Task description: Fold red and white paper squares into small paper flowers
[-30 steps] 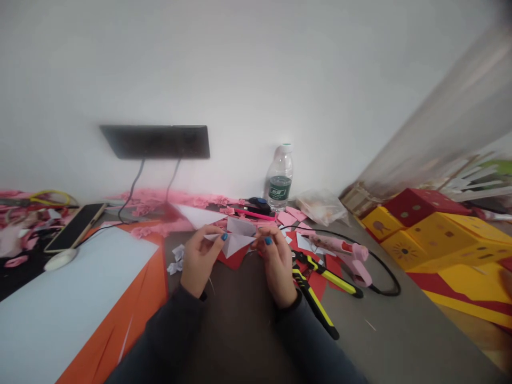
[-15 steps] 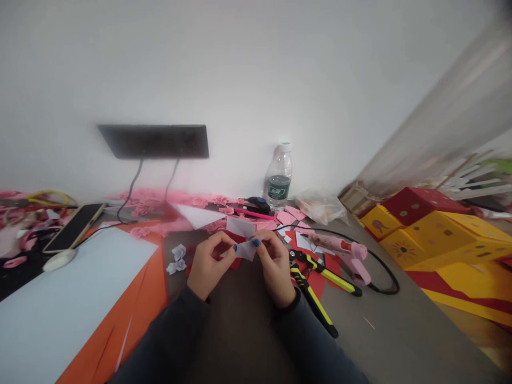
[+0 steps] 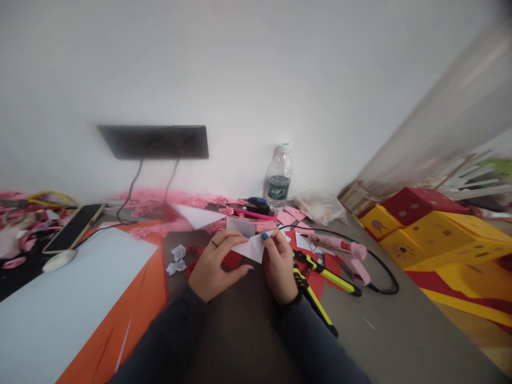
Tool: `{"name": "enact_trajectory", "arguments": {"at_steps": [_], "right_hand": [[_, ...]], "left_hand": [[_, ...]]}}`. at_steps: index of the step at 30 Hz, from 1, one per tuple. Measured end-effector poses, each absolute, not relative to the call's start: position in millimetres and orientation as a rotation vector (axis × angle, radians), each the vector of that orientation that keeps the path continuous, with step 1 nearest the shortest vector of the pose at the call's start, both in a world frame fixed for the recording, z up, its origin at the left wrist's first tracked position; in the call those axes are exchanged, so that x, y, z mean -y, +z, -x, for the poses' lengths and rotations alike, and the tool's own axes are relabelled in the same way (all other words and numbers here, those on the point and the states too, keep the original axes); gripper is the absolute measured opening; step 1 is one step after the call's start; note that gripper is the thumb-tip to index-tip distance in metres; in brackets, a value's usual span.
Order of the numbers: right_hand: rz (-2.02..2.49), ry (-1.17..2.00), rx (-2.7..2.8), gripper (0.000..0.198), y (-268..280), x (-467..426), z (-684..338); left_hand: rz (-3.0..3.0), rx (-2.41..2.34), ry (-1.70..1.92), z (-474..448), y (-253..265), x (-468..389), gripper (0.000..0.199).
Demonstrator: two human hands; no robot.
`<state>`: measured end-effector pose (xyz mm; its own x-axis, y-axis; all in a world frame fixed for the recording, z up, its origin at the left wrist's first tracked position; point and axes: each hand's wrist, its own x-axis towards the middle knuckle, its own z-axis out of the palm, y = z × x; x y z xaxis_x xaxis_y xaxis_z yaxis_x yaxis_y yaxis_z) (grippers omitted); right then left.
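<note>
A small creased piece of white paper (image 3: 253,248) is pinched between the thumb and fingers of my right hand (image 3: 280,266). My left hand (image 3: 216,264) lies at the paper's left side, its thumb spread well below its fingers; the fingertips touch or nearly touch the upper edge. Behind the paper lies another white paper square (image 3: 240,226). Two small folded white paper flowers (image 3: 176,260) rest left of my left hand. Just right of my right hand are yellow-and-black handled pliers (image 3: 316,304), lying on red paper pieces.
A pink glue gun (image 3: 352,258) with a black cord lies at the right. A water bottle (image 3: 279,181) stands by the wall. Yellow and red boxes (image 3: 428,234) are far right. Large white paper (image 3: 88,298) on orange sheets, a phone (image 3: 76,228) and pink paper flowers occupy the left.
My left thumb has let go of the paper and moved down, away from the fingers. The paper has turned and shows a broader face in my right hand.
</note>
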<state>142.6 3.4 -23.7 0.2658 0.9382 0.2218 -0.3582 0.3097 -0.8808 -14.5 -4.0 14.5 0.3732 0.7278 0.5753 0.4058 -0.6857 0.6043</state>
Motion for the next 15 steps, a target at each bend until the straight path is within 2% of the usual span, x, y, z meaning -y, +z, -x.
{"name": "enact_trajectory", "arguments": {"at_steps": [2, 7, 15], "right_hand": [[0.812, 1.048, 0.916, 0.02, -24.3, -3.6, -142.6], [0.784, 1.068, 1.078, 0.017, -18.1, -0.3, -142.0], [0.759, 1.124, 1.147, 0.018, -11.2, -0.1, -137.4]], "left_hand": [[-2.358, -1.007, 1.213, 13.5, 13.4, 3.7, 0.034], [-2.261, -1.131, 1.29, 13.4, 12.5, 1.1, 0.021], [-2.139, -1.329, 1.333, 15.6, 12.9, 3.0, 0.014]]}}
